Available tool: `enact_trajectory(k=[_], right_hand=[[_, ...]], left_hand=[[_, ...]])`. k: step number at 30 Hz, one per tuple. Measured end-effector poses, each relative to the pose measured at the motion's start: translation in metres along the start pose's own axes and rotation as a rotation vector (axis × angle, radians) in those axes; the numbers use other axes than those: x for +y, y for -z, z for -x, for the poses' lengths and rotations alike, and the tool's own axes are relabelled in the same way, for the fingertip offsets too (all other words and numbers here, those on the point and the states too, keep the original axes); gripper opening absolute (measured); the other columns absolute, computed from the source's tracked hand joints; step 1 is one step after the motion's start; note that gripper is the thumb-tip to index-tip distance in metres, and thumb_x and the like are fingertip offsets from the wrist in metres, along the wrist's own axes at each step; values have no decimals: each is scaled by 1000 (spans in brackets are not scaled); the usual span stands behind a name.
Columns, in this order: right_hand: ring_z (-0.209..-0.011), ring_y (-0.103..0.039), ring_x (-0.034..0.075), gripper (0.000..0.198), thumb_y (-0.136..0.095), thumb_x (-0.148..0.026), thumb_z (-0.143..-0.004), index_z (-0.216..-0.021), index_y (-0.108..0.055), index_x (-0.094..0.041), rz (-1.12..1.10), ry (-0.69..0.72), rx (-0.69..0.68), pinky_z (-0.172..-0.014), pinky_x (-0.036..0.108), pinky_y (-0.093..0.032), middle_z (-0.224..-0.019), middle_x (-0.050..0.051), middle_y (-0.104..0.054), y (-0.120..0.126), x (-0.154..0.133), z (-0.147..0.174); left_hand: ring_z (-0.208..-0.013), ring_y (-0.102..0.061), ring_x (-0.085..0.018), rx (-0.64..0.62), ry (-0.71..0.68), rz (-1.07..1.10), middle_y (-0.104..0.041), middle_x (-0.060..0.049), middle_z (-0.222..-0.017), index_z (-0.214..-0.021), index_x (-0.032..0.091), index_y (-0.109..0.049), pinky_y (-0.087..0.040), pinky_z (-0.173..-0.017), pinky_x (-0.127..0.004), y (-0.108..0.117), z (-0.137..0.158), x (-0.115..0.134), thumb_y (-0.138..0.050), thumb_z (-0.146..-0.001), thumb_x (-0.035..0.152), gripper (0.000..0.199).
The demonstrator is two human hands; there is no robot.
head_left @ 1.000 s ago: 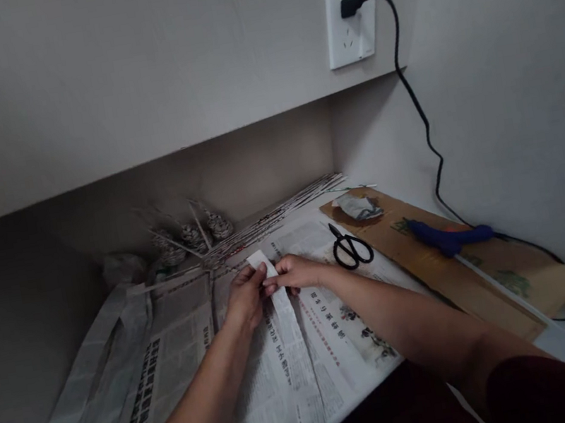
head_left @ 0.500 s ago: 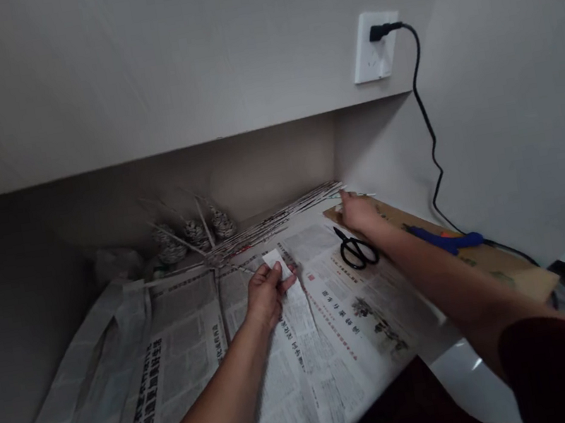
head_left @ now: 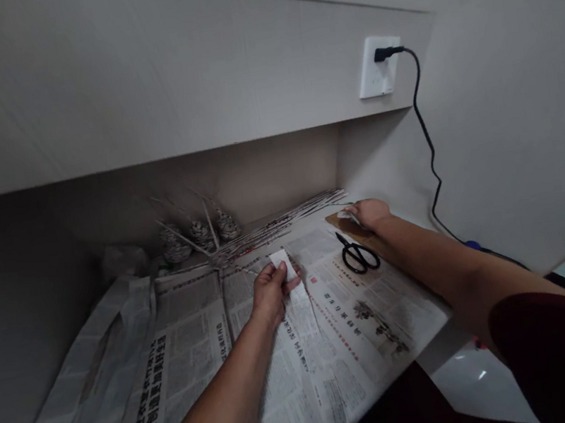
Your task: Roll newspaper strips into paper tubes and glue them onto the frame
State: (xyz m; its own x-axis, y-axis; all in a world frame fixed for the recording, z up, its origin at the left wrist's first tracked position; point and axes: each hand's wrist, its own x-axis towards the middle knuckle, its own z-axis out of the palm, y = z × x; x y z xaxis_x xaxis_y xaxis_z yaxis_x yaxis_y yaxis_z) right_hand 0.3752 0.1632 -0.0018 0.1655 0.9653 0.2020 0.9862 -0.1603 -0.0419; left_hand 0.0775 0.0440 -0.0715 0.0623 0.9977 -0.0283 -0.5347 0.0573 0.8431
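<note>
My left hand [head_left: 269, 291] pinches a small white piece of paper [head_left: 281, 263] between thumb and fingers, just above the newspaper sheets [head_left: 346, 344]. Farther to the right, my right hand [head_left: 373, 213] is stretched to the back of the table with its fingers closed. Something small and pale shows at those fingertips, too small to name; a thin stick lies close by. Black-handled scissors [head_left: 360, 256] rest on the newspaper near my right forearm. Behind both hands runs a bundle of thin rolled-paper sticks [head_left: 279, 228].
Several woven paper cones [head_left: 203, 235] with sticks poking out stand at the back left, beside a crumpled plastic bag [head_left: 123, 261]. A brown board [head_left: 364, 234] lies partly under my right arm. From a wall socket [head_left: 374, 79] hangs a black cable [head_left: 428, 138]. An overhanging panel [head_left: 178, 92] covers the niche.
My right hand has left the stick bundle's end and shifted right, its arm now hiding most of the board and the blue tool. My left hand keeps the white paper. The view has tilted slightly.
</note>
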Motion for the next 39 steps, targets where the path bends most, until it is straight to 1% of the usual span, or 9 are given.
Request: enact_trajectory(k=[9, 12, 14, 16, 18, 21, 26, 32, 39], right_hand=[[-94, -61, 24, 35, -39, -23, -94, -122, -53, -7, -107, -133, 126, -76, 32, -41, -100, 23, -64, 10, 9, -1], [-103, -57, 29, 52, -46, -29, -90, -139, -35, -15, -203, -136, 171, -80, 36, -41, -121, 23, -54, 15, -2, 9], [-111, -51, 30, 54, -48, -32, -88, -139, -37, -15, -439, -73, 183, -83, 36, -41, -133, 23, -44, 18, -21, 19], [-108, -53, 27, 42, -49, -32, -88, -125, -54, -13, -728, 49, 70, -80, 33, -43, -127, 21, -51, 19, -49, 33], [-84, -62, 21, 32, -54, -39, -84, -98, -68, -14, -823, 150, -92, -66, 26, -46, -98, 14, -66, 17, -80, 51], [-55, -57, 11, 40, -57, -53, -79, -80, -69, -14, -987, 316, -351, -46, 19, -39, -71, 6, -66, 9, -116, 80], [-52, -51, 6, 36, -66, -48, -73, -76, -62, -13, -1551, 453, -771, -42, 16, -34, -66, 0, -58, -8, -127, 108], [-54, -54, 9, 63, -65, -39, -77, -133, -44, -20, -1618, 395, -799, -42, 17, -36, -68, -1, -60, -21, -121, 106], [-52, -52, 8, 43, -67, -43, -75, -103, -66, -12, -1559, 460, -834, -42, 19, -37, -72, 3, -63, -26, -120, 103]], left_hand=[[-72, -66, -17, 1, 1, -33, -68, -7, -77, -89, 11, -64, -56, -58, -25, -3, 2, 4, -71, -71, 32, 29], [-73, -67, -19, 8, 1, -16, -68, -7, -80, -89, 11, -63, -57, -58, -26, -5, 3, 7, -71, -71, 30, 28], [-71, -68, -18, 20, 8, -3, -68, -7, -80, -89, 10, -63, -57, -59, -26, -6, 3, 8, -70, -72, 29, 26], [-67, -67, -17, 26, 22, -8, -68, -8, -78, -88, 10, -62, -56, -58, -25, -7, 3, 10, -70, -72, 28, 25], [-65, -67, -17, 31, 33, -22, -68, -8, -75, -88, 10, -62, -56, -56, -24, -8, 5, 11, -69, -73, 29, 25], [-63, -66, -16, 11, 28, -54, -69, -8, -75, -91, 10, -63, -56, -55, -25, -11, 8, 14, -68, -74, 31, 27], [-59, -65, -15, 16, 26, -129, -69, -9, -76, -90, 10, -63, -53, -49, -22, -16, 15, 18, -66, -75, 34, 28], [-54, -62, -13, 33, 44, -197, -68, -7, -75, -90, 11, -65, -53, -48, -22, -19, 17, 18, -67, -74, 36, 30], [-60, -63, -13, 48, 37, -212, -67, -6, -77, -92, 13, -66, -55, -52, -23, -19, 18, 19, -68, -73, 36, 30]])
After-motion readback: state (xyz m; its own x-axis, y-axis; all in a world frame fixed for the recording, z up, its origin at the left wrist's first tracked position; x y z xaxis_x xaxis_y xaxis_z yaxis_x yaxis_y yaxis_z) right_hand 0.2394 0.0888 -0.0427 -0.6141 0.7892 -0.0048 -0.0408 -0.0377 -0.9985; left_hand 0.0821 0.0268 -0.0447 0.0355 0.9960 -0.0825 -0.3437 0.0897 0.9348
